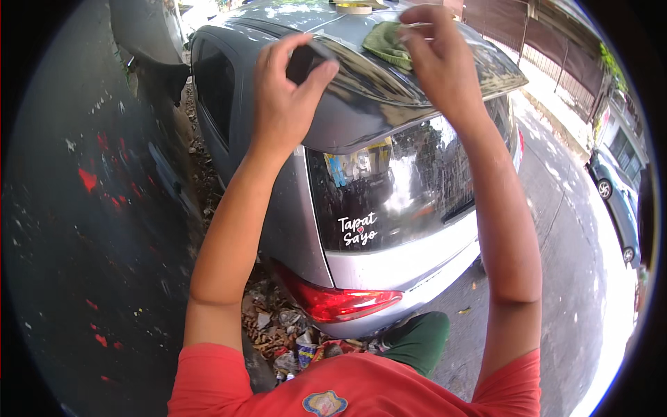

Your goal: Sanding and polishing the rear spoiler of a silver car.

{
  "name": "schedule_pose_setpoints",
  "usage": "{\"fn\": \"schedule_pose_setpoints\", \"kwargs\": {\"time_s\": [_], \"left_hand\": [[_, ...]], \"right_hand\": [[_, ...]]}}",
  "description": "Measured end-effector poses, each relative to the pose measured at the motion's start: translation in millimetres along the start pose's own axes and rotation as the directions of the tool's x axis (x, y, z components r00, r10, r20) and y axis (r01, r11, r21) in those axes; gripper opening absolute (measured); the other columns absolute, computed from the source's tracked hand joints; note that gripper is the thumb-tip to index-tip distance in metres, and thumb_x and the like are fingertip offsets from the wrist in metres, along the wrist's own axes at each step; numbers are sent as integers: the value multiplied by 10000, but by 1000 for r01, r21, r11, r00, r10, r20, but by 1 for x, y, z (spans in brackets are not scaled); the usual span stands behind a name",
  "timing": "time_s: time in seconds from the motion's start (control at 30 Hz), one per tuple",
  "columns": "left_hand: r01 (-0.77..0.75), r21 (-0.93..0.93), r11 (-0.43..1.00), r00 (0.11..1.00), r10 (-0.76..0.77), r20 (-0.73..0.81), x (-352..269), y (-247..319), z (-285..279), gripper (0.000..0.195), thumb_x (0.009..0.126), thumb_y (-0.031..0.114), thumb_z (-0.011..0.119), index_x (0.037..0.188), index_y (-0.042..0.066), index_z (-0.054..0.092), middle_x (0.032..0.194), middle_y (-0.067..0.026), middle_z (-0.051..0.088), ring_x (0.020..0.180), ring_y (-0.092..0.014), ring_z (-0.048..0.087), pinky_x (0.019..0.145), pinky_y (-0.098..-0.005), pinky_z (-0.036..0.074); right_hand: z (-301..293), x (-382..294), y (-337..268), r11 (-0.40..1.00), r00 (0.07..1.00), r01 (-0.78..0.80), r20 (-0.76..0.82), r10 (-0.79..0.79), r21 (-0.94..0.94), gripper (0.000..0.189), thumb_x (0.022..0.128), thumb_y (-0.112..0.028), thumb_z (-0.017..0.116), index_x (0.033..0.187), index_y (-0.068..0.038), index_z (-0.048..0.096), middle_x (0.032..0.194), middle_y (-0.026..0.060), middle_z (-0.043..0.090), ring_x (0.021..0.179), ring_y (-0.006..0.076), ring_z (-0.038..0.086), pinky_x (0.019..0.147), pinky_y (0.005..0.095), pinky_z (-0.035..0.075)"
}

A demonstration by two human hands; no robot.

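Observation:
My left hand [284, 94] grips a dark block [304, 63] between thumb and fingers, over the left end of the spoiler. The glossy dark rear spoiler [375, 112] has tan and black streaks on its surface. My right hand [445, 68] is raised over the spoiler beside a crumpled green cloth [385, 47], its thumb and forefinger apart. A pale streak shows between those fingertips; blur hides whether it is something held. Below the spoiler is the rear window [401, 193] of a silver-grey car, with a white lettered sticker [357, 229].
A tape roll [354, 9] sits on the car roof [307, 18]. A dark, paint-marked wall [104, 234] stands close on the left. Dry leaves and litter [281, 333] lie below the red tail light [344, 305]. A blue car [617, 200] is parked across the concrete road [563, 250].

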State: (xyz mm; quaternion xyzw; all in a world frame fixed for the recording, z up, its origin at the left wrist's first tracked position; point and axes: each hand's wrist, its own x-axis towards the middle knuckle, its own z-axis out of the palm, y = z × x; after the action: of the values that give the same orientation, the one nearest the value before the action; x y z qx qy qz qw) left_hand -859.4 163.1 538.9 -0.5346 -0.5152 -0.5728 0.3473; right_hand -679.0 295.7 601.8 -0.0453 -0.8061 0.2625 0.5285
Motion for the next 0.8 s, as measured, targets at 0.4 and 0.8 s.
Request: {"fn": "schedule_pose_setpoints", "kwargs": {"time_s": [0.4,0.8], "left_hand": [[429,-588,686,789,-601,-127,29,43,24,402,911,294,786,1120,-2,612,1017,-105,649,869,-199,640,764,-337,534],[70,88,994,993,-78,84,15,-64,38,351,988,342,631,1166,45,690,1260,-134,656,1212,-345,594,1070,-434,450]], "right_hand": [[52,-4,-28,529,736,630,222,-639,-568,584,857,-123,751,1397,-83,532,1477,112,558,1313,348,535,1045,473,445],[-2,-37,-3,478,532,808,775,-341,-344,388,849,-185,762,1236,-200,736,1463,151,555,1263,347,579,1056,459,489]]}}
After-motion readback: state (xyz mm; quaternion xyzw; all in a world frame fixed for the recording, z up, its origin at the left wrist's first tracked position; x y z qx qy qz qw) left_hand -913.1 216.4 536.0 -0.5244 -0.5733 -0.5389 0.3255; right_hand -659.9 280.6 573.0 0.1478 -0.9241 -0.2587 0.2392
